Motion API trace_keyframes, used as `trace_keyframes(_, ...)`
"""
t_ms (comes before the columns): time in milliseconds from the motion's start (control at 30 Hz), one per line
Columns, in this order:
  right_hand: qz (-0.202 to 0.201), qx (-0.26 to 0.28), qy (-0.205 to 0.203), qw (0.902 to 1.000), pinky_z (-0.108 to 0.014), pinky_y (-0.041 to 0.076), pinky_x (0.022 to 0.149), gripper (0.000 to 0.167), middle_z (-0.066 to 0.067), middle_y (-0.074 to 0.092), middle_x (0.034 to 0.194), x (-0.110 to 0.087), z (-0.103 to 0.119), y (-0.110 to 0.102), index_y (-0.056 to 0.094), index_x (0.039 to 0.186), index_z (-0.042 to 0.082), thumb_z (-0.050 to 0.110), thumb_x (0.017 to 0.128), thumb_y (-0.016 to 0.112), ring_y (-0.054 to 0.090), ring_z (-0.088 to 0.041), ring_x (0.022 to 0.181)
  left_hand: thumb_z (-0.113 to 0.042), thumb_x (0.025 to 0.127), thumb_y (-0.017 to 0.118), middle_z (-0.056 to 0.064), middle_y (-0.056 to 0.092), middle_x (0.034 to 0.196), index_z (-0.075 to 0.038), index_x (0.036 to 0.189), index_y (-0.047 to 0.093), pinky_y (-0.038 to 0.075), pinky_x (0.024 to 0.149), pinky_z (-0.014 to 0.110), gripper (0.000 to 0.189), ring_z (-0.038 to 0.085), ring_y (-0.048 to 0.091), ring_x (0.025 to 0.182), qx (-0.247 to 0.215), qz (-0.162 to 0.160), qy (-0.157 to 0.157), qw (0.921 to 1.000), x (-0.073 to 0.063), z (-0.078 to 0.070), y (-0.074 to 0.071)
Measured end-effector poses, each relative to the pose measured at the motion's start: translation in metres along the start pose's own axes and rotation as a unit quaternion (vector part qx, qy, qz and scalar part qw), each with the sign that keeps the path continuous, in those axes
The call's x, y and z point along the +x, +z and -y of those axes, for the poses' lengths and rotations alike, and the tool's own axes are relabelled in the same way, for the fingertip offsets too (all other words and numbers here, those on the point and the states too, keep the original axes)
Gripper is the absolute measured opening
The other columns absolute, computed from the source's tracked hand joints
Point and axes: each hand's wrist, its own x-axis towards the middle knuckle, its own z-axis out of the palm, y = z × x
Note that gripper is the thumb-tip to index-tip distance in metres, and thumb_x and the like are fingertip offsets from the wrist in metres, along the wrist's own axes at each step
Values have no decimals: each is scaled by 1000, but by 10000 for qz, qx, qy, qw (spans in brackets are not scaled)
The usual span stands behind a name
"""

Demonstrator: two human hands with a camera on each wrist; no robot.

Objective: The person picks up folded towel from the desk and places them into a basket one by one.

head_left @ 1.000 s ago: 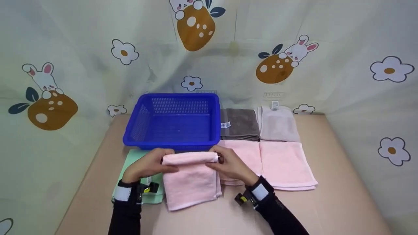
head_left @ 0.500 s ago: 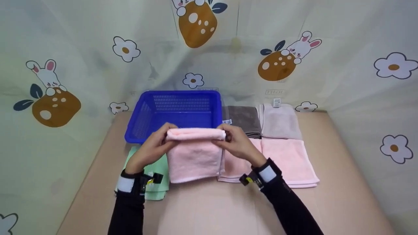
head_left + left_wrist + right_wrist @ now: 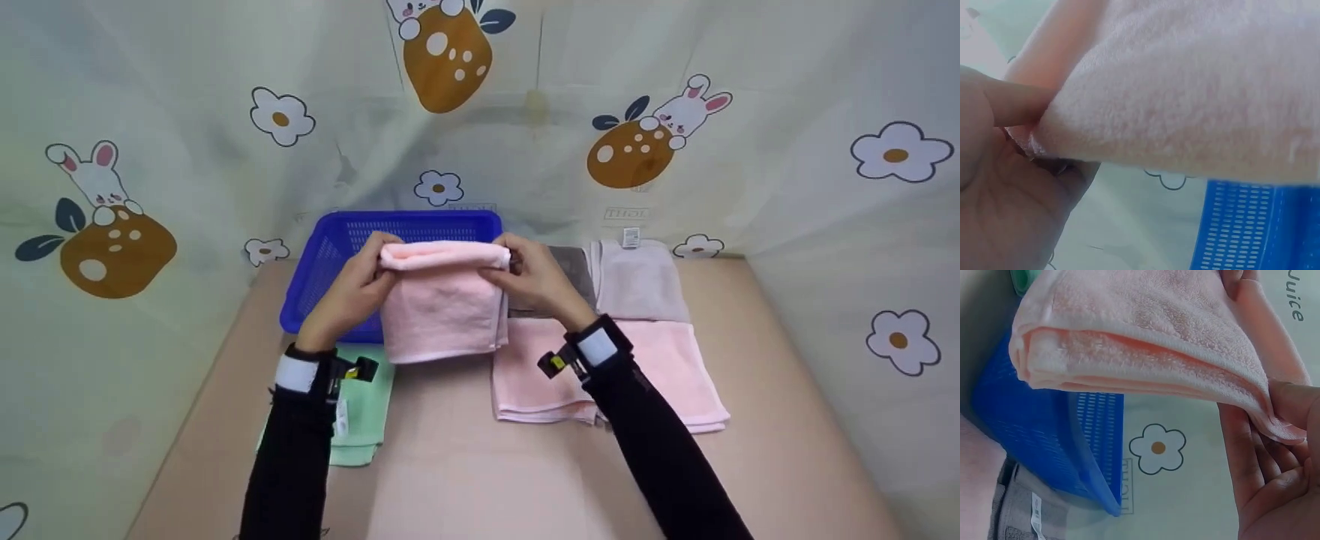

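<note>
A folded pink towel (image 3: 446, 315) hangs in the air, overlapping the blue plastic basket (image 3: 300, 300) in the head view. My left hand (image 3: 351, 289) pinches its upper left corner, thumb on the near side. At the upper right corner, my right hand (image 3: 536, 277) pinches it the same way. The right wrist view shows several layers along the side edge of the towel (image 3: 1145, 343), with the basket (image 3: 1039, 422) beneath. In the left wrist view, the thumb of the left hand (image 3: 1010, 146) presses the towel (image 3: 1185, 101) near its folded top.
A green folded towel (image 3: 367, 412) lies in front of the basket. Right of it are two pink folded towels, a left one (image 3: 532, 375) and a right one (image 3: 675, 367). Behind them lie a dark grey towel (image 3: 574, 266) and a light grey one (image 3: 641, 285). A printed curtain (image 3: 525, 112) surrounds the table (image 3: 465, 465).
Both hands have lifted the pink towel up and forward, from in front of the basket to over its front part. The other towels and the basket stay where they were.
</note>
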Motion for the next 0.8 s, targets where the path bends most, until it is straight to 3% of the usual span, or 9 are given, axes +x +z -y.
trace_keyframes(233, -163, -89, 379, 9991, -28, 56, 72, 20, -8, 66, 102, 18, 0, -4, 67, 109, 4, 12, 93, 76, 64, -16, 85, -5, 101, 56, 9, 57, 101, -3, 125, 55, 39, 71, 28, 24, 21, 49, 85, 135, -595, -151, 9980, 20, 7, 1)
trace_keyframes(467, -237, -81, 433, 9987, -28, 54, 73, 19, -6, 64, 100, 35, -7, 0, 68, 108, 4, 13, 94, 75, 62, -17, 87, -7, 102, 54, 19, 66, 121, -1, 126, 55, 45, 88, 40, 25, 26, 57, 103, 174, -1005, -491, 9936, 34, 19, 8)
trace_keyframes(633, -399, -193, 455, 9980, -26, 47, 74, 16, -4, 58, 97, 47, -15, 8, 62, 110, 3, 12, 99, 68, 55, -16, 88, -13, 108, 49, 20, 63, 133, -8, 133, 52, 47, 100, 50, 25, 31, 59, 118, 59, -1187, -771, 9899, 47, 32, 17)
trace_keyframes(800, -455, 210, 747, 9959, -25, 42, 73, 15, -3, 50, 97, 55, -24, 21, 49, 120, 5, 14, 108, 52, 48, -14, 82, -20, 111, 44, 29, 63, 122, -8, 137, 37, 47, 98, 55, 29, 37, 61, 109, 123, -1406, -932, 9856, 57, 45, 31)
